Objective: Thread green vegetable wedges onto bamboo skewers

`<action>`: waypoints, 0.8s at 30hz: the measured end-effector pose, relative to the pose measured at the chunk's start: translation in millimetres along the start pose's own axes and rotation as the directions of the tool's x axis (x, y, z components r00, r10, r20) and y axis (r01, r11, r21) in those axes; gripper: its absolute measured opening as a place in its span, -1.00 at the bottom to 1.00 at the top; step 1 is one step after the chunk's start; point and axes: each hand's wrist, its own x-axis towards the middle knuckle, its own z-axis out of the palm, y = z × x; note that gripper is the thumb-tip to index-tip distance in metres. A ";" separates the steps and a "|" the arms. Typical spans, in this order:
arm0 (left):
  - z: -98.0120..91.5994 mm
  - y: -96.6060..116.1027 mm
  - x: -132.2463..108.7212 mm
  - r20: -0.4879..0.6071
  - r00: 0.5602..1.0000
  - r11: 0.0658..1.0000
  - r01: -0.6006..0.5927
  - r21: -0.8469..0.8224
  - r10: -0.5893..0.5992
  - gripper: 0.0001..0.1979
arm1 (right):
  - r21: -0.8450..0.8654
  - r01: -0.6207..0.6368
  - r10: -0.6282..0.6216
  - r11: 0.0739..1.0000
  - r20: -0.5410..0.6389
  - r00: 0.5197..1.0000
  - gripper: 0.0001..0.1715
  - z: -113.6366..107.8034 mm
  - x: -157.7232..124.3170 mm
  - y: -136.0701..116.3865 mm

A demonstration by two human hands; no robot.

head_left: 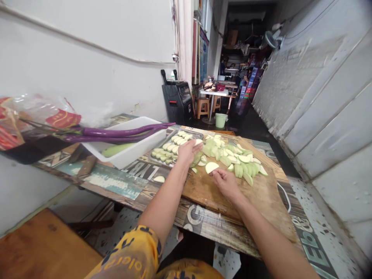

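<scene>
My right hand (227, 185) pinches a half-moon vegetable slice (212, 167), white inside with a thin green rim, just above the wooden cutting board (209, 195). My left hand (187, 152) is closed near the metal tray's right side, with a pale slice (198, 142) at its fingertips. In the metal tray (162, 166), similar slices (170, 147) lie in overlapping rows. A loose heap of cut slices (229, 153) spreads over the far part of the board. One slice (159, 179) rests alone on the table, left of my left forearm.
Left of the tray, a white plastic bin (122, 157) holds a green vegetable (117, 149), with long purple eggplants (116, 131) across its top. Plastic bags (43, 116) sit at far left. A black speaker (178, 101) stands beyond the table; a wooden stool (43, 248) is at lower left.
</scene>
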 end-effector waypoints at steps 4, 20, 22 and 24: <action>2.6 -1.8 -1.0 -0.005 0.999 0.998 0.052 -0.034 -0.052 -0.96 | 0.068 -0.042 0.041 0.997 0.015 0.999 -0.66 1.0 -2.4 -3.6; 13.5 -19.8 -12.6 0.040 0.986 0.985 0.166 -0.037 -0.165 -0.93 | -0.071 0.047 -0.056 0.996 -0.121 0.991 -0.64 -0.4 2.1 3.1; 15.5 -22.8 -15.7 0.050 0.986 0.987 0.161 -0.026 -0.160 -0.93 | -0.095 0.050 -0.064 0.994 -0.141 0.988 -0.65 -1.7 2.1 2.9; 16.8 -24.7 -18.5 0.048 0.987 0.988 0.153 -0.020 -0.152 -0.92 | -0.132 0.063 -0.083 0.989 -0.152 0.985 -0.65 -2.6 1.9 2.6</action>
